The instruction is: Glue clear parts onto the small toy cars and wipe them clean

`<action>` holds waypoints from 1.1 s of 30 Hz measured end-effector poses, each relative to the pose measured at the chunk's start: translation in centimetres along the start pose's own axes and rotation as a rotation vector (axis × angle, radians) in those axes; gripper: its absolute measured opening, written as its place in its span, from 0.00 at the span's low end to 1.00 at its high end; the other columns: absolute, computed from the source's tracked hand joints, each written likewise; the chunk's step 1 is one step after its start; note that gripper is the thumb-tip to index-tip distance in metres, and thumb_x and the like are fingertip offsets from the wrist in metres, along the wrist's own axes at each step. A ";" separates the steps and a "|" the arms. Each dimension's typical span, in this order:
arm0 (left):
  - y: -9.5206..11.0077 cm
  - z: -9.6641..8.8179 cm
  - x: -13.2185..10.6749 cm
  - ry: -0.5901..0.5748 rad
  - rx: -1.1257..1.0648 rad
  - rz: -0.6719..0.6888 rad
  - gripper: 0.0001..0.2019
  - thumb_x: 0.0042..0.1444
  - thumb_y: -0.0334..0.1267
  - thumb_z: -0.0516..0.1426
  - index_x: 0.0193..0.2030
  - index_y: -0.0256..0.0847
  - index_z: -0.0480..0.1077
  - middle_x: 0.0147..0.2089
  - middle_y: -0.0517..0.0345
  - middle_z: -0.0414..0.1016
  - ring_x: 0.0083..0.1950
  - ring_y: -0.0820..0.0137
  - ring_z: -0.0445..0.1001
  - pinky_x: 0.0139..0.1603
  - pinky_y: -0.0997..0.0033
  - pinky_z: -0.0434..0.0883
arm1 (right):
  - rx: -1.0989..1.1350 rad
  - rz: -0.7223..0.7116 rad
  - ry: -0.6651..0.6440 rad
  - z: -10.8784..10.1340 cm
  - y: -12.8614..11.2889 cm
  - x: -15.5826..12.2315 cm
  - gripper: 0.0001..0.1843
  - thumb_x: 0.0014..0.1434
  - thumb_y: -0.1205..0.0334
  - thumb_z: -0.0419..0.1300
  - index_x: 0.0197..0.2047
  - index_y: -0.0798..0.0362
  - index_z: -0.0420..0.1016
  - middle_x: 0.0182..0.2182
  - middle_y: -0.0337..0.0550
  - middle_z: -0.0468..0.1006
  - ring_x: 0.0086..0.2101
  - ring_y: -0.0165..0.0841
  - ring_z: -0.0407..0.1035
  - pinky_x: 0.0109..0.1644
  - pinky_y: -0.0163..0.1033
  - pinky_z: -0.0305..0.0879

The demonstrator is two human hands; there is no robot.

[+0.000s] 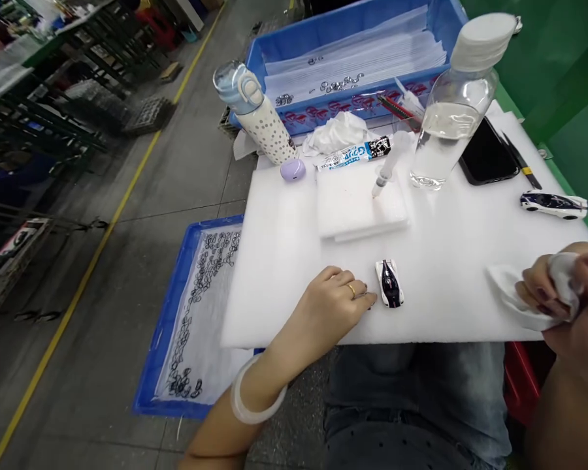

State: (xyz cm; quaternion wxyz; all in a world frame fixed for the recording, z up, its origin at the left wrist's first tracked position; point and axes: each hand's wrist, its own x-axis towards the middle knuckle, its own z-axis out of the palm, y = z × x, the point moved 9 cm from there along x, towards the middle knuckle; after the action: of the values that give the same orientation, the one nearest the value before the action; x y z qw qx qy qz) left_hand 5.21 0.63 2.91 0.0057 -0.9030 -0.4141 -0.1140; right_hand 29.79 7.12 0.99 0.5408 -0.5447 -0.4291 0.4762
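My left hand rests on the white foam sheet, its fingers curled together. Something small and dark shows at the fingertips, too small to name. Just right of them stands a black-and-white toy car, apart from the fingers. On the right side, my right hand is closed around a crumpled white cloth, one end hanging over the foam. Another toy car lies above that hand. A syringe slants with its tip at a smaller white foam block.
Behind the block lie a glue tube and a crumpled tissue. A dotted flask, purple case, clear bottle and black phone stand around. Blue trays with small dark parts are behind and at left.
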 end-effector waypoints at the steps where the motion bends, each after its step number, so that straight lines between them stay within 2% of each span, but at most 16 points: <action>1: 0.1 0.1 0.2 -0.020 0.020 0.024 0.12 0.64 0.23 0.53 0.39 0.39 0.77 0.32 0.60 0.79 0.35 0.68 0.75 0.39 0.65 0.71 | 0.027 0.041 -0.048 0.9 0.4 -0.3 0.16 0.59 0.58 0.60 0.22 0.51 0.62 0.14 0.36 0.57 0.17 0.27 0.51 0.22 0.39 0.44; 4: 0.2 0.6 0.7 -0.084 0.050 0.088 0.12 0.64 0.22 0.53 0.37 0.40 0.76 0.30 0.60 0.78 0.35 0.69 0.75 0.39 0.67 0.71 | -0.002 0.134 -0.189 2.8 2.0 -1.1 0.17 0.61 0.56 0.61 0.23 0.52 0.64 0.16 0.36 0.60 0.19 0.27 0.54 0.23 0.38 0.46; 7: -0.1 0.8 1.0 -0.114 0.004 0.106 0.09 0.63 0.23 0.55 0.36 0.38 0.75 0.35 0.56 0.78 0.36 0.66 0.74 0.39 0.66 0.71 | -0.104 0.177 -0.315 4.1 3.0 -1.7 0.20 0.63 0.50 0.59 0.24 0.52 0.64 0.19 0.36 0.62 0.21 0.27 0.53 0.24 0.36 0.47; 10: -0.8 0.6 0.8 -0.089 -0.139 0.059 0.06 0.63 0.26 0.56 0.39 0.35 0.73 0.42 0.51 0.78 0.38 0.66 0.74 0.41 0.65 0.74 | -0.192 0.168 -0.371 4.7 3.3 -1.9 0.21 0.64 0.47 0.59 0.25 0.51 0.65 0.20 0.36 0.64 0.21 0.27 0.53 0.23 0.35 0.47; 13: -1.6 0.7 0.0 -0.061 -0.276 -0.014 0.03 0.64 0.29 0.56 0.41 0.36 0.72 0.45 0.49 0.76 0.43 0.65 0.75 0.44 0.64 0.76 | -0.240 0.158 -0.408 5.0 3.5 -2.0 0.21 0.64 0.45 0.58 0.26 0.51 0.66 0.21 0.36 0.65 0.21 0.27 0.53 0.23 0.35 0.47; 16: -2.2 0.8 -0.9 0.036 -0.374 -0.125 0.02 0.63 0.31 0.57 0.41 0.38 0.71 0.42 0.51 0.76 0.42 0.66 0.75 0.42 0.65 0.77 | -0.295 0.148 -0.405 4.8 3.7 -2.3 0.20 0.63 0.45 0.59 0.27 0.50 0.66 0.21 0.36 0.64 0.21 0.27 0.52 0.23 0.35 0.48; 20: -2.1 0.1 -1.6 0.320 -0.436 -0.314 0.04 0.59 0.30 0.62 0.40 0.38 0.70 0.35 0.58 0.77 0.37 0.70 0.76 0.37 0.70 0.76 | -0.421 0.098 -0.345 4.9 3.2 -2.6 0.16 0.59 0.47 0.63 0.31 0.50 0.68 0.21 0.34 0.62 0.22 0.27 0.54 0.22 0.34 0.49; 22: -1.3 -0.1 -1.5 0.443 -0.420 -0.366 0.05 0.58 0.30 0.63 0.40 0.38 0.71 0.34 0.59 0.78 0.35 0.71 0.76 0.36 0.72 0.76 | -0.505 0.034 -0.401 6.1 2.7 -3.0 0.13 0.59 0.50 0.63 0.33 0.50 0.69 0.21 0.34 0.64 0.21 0.27 0.56 0.21 0.33 0.51; 24: -0.6 -0.2 -1.1 0.514 -0.394 -0.399 0.05 0.58 0.30 0.64 0.39 0.38 0.72 0.34 0.58 0.78 0.35 0.71 0.77 0.37 0.71 0.76 | -0.581 -0.056 -0.487 7.6 2.3 -3.4 0.10 0.60 0.54 0.61 0.33 0.50 0.70 0.21 0.34 0.67 0.21 0.27 0.59 0.22 0.33 0.53; 28: -0.3 0.6 -0.6 0.507 -0.431 -0.454 0.04 0.59 0.32 0.64 0.40 0.38 0.74 0.36 0.57 0.78 0.37 0.70 0.77 0.38 0.70 0.77 | -0.718 -0.196 -0.545 9.8 2.0 -3.7 0.08 0.63 0.57 0.58 0.34 0.50 0.68 0.19 0.33 0.66 0.19 0.27 0.58 0.23 0.33 0.53; 33: -0.8 1.2 -0.9 0.486 -0.506 -0.504 0.06 0.57 0.32 0.65 0.41 0.41 0.75 0.38 0.58 0.77 0.38 0.70 0.78 0.39 0.69 0.78 | -0.835 -0.279 -0.579 11.3 2.0 -3.9 0.10 0.65 0.56 0.55 0.33 0.51 0.65 0.20 0.35 0.68 0.19 0.29 0.60 0.24 0.35 0.52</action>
State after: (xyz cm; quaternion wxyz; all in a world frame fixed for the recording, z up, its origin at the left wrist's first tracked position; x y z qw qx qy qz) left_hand 4.30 0.64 1.50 -0.1466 -0.6935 -0.5674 -0.4192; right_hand 17.85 5.24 -0.36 0.1954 -0.4978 -0.7823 0.3193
